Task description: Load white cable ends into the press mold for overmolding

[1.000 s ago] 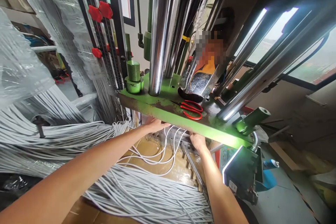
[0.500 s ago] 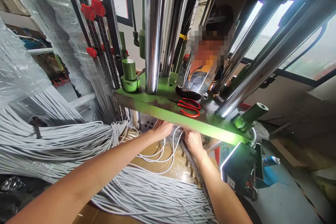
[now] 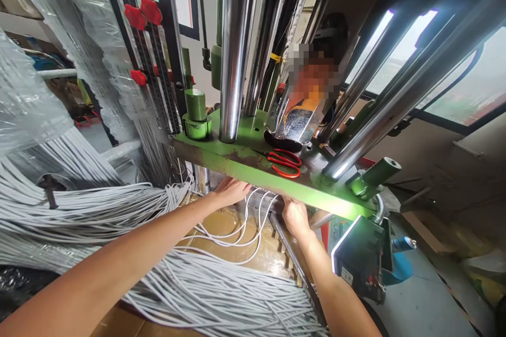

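Observation:
Just under the front edge of a green machine plate (image 3: 237, 168), my left hand (image 3: 230, 192) lies palm down with its fingers stretched to the right, the tips partly hidden. White cables (image 3: 245, 216) run in loops from beneath the plate, between my two hands. My right hand (image 3: 295, 214) is closed at the plate's underside, to the right of the cables. Its fingertips are out of sight, so whatever they grip cannot be made out. Red-handled scissors (image 3: 285, 163) rest on top of the plate, above both hands.
Thick bundles of white cable (image 3: 221, 287) spread over the brown surface (image 3: 233, 250) nearest me. Steel columns (image 3: 236, 52) rise from the plate. A lit dark box (image 3: 358, 258) hangs at the right. Behind the machine is another person (image 3: 302, 108). Plastic-wrapped bundles (image 3: 27, 100) stand at left.
My left hand has shifted left, away from my right hand, and flattened. More of the cable loops shows between them. My right hand stays almost where it was.

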`<state>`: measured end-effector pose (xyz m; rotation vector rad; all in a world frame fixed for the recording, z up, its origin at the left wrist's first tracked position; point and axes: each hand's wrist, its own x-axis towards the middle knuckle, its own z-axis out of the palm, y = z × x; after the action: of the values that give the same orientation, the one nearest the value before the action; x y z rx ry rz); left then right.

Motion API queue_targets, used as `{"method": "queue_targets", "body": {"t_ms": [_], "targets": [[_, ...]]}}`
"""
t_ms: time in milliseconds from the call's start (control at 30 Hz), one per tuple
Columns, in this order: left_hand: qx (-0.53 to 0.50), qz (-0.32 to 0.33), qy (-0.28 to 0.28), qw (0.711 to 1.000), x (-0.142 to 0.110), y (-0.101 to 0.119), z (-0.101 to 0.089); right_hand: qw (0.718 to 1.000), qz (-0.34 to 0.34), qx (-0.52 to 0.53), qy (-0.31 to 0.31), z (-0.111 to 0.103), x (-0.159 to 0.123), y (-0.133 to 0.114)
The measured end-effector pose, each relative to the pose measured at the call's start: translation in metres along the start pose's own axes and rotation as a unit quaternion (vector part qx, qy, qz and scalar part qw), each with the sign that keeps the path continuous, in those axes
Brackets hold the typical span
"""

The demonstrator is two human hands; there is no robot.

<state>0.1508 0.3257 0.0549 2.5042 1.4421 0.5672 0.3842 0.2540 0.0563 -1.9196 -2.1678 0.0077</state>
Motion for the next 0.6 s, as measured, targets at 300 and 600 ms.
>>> {"method": "queue_targets", "body": {"t_ms": [300,600], "targets": [[0.037,0.010,-0.027,0.999,0.001,0.015,-0.009,0.996,-0.050,-0.071,-0.020,-0.002,0.022,-0.042],[-0.058,0.021,0.017,0.998,-0.114,0.032,-0.066,0.998,-0.011,0.011,0.053,-0.050,-0.063,-0.025]]}}
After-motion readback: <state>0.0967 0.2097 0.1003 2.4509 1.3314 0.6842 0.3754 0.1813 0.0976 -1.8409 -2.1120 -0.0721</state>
